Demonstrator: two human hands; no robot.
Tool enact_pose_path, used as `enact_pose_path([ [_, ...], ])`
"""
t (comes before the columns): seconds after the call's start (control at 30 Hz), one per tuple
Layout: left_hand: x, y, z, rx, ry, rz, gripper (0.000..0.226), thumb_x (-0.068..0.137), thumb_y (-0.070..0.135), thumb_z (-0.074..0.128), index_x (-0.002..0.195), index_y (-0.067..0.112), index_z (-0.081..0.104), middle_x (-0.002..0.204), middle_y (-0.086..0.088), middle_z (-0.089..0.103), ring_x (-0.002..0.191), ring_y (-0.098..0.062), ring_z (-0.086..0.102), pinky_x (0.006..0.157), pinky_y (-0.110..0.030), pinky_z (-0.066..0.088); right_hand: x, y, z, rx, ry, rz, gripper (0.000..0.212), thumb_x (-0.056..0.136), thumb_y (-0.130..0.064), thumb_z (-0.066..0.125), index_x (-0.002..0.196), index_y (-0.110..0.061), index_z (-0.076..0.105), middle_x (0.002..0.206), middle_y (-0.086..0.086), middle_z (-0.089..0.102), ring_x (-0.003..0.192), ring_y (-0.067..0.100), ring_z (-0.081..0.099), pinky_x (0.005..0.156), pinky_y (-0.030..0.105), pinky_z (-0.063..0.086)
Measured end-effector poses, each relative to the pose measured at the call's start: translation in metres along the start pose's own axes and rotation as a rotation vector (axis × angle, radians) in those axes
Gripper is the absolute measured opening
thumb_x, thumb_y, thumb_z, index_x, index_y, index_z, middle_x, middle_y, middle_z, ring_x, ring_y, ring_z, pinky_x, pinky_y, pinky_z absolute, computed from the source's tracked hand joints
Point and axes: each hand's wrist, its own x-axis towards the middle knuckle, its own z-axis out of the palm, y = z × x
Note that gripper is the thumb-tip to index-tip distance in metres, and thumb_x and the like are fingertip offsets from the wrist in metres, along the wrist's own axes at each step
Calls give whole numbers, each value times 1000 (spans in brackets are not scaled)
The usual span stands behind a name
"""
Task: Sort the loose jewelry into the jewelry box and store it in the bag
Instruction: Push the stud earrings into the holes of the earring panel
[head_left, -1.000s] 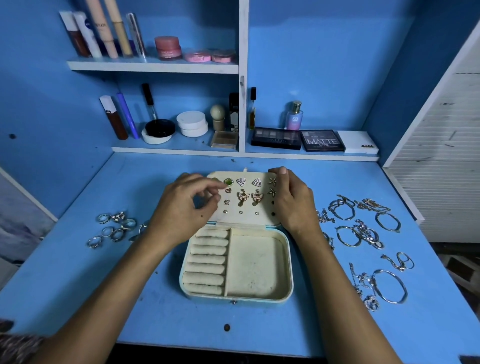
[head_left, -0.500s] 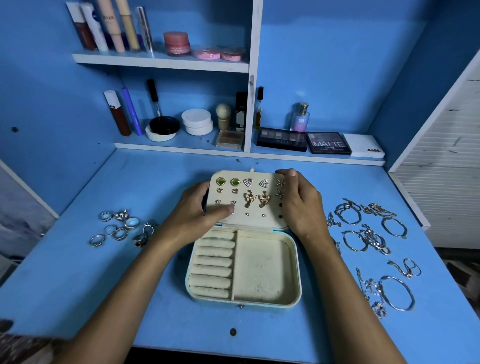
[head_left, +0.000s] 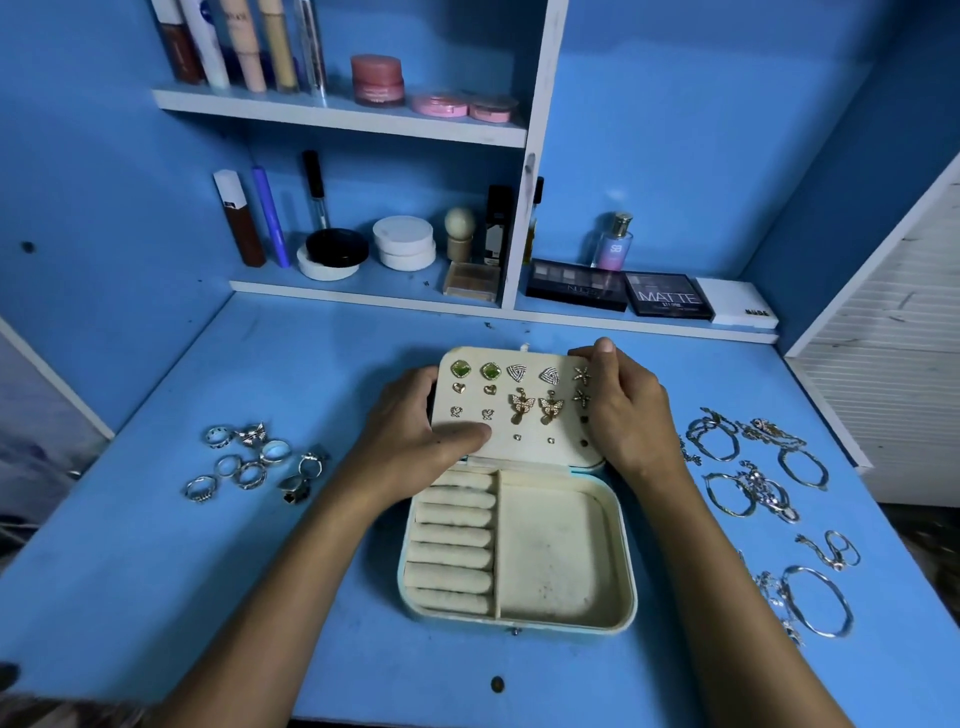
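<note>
- jewelry box (head_left: 519, 545) open at table centre, lid panel (head_left: 519, 410) tipped back at 12 o'clock of the tray; earrings (head_left: 535, 405) pinned in rows on the panel; a few holes at its lower right look free
- left hand (head_left: 415, 441) on the panel's 9 o'clock edge, fingers curled behind it, thumb flat on the lower left corner; right hand (head_left: 618, 410) wraps the 3 o'clock edge, thumb up by the top corner; both hold the panel, neither pinches any jewelry
- step, as I judge: earring stage about finished, panel being steadied or pressed; ring rolls (head_left: 454, 540) and open compartment (head_left: 556, 556) bare, so sort roughly a third done
- rings (head_left: 254, 462) loose on the table (head_left: 156, 571) at 9 o'clock of the box; bracelets and chains (head_left: 763, 478) spread at 3 o'clock, some tangled
- next move calls for letting go of the panel, pinching one ring, seating it between rolls; chains likely need lifting singly to avoid snags
- bag not in view; cannot tell where it is
- writing: "MATTE" on palette (head_left: 667, 296); "NUDES" faint on the palette (head_left: 576, 283) left of it; "NUDE" on white case (head_left: 737, 306); "SB" on perfume bottle (head_left: 614, 244); top-shelf tube labels too cropped to read
</note>
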Motion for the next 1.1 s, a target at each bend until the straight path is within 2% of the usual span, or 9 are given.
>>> enact_pose_path([
  [0.13, 1, 0, 1, 5, 18, 6, 58, 59, 54, 70, 113, 39, 55, 117, 20, 54, 116, -10, 54, 99, -41, 48, 21, -7, 0, -93, -53, 45, 46, 105, -44, 36, 100, -20, 75, 88, -10, 70, 89, 9, 63, 77, 23, 48],
  [0.23, 3, -1, 1, 9, 22, 9, 59, 58, 54, 69, 114, 37, 56, 115, 19, 53, 115, -10, 53, 99, -40, 48, 45, -15, 4, -129, -105, 48, 35, 103, -39, 47, 98, -20, 75, 90, -7, 75, 90, 14, 68, 87, 33, 55],
  [0.37, 3, -2, 2, 19, 29, 19, 63, 54, 58, 66, 112, 35, 57, 114, 16, 56, 114, -13, 54, 97, -42, 49, 77, -28, 13, -226, -205, -5, 24, 100, -30, 56, 95, -15, 75, 83, -3, 75, 84, 17, 70, 77, 33, 57],
  [0.43, 4, -2, 2, 15, 31, 14, 63, 54, 57, 66, 112, 35, 57, 113, 15, 57, 112, -13, 56, 95, -42, 50, 91, -33, 22, -308, -245, -59, 20, 97, -25, 60, 85, -16, 74, 82, 0, 73, 74, 20, 67, 73, 33, 56],
  [0.5, 4, -2, 2, 11, 37, 13, 63, 54, 57, 67, 112, 35, 57, 112, 15, 57, 111, -13, 56, 95, -43, 50, 101, -37, 32, -420, -297, -135, 17, 94, -20, 63, 83, -14, 74, 80, 0, 70, 63, 11, 59, 67, 24, 49],
  [0.57, 4, -2, 2, 10, 40, 17, 64, 54, 57, 67, 113, 34, 58, 112, 16, 55, 112, -14, 55, 95, -43, 50, 108, -38, 41, -539, -344, -207, 15, 93, -17, 64, 89, -10, 77, 85, 1, 71, 69, 8, 60, 66, 17, 45],
  [0.67, 3, 0, 1, 5, 40, 14, 62, 55, 55, 69, 112, 33, 57, 110, 20, 52, 112, -13, 55, 97, -42, 49, 116, -34, 54, -610, -398, -269, 12, 90, -20, 70, 90, -10, 78, 89, 3, 73, 82, 14, 64, 71, 20, 44],
  [0.77, 1, 4, 1, 16, 31, 16, 56, 59, 50, 70, 111, 36, 55, 107, 25, 47, 113, -9, 51, 99, -39, 47, 122, -31, 64, -654, -399, -269, 11, 88, -21, 72, 88, -12, 78, 86, 1, 69, 84, 15, 64, 72, 21, 44],
  [1.1, 3, 1, 1, 31, 32, 32, 68, 54, 58, 67, 116, 33, 57, 110, 23, 48, 115, -12, 51, 99, -40, 47, 126, -33, 76, -746, -369, -218, 12, 85, -22, 68, 76, -29, 72, 95, 0, 72, 86, 20, 68, 71, 28, 54],
])
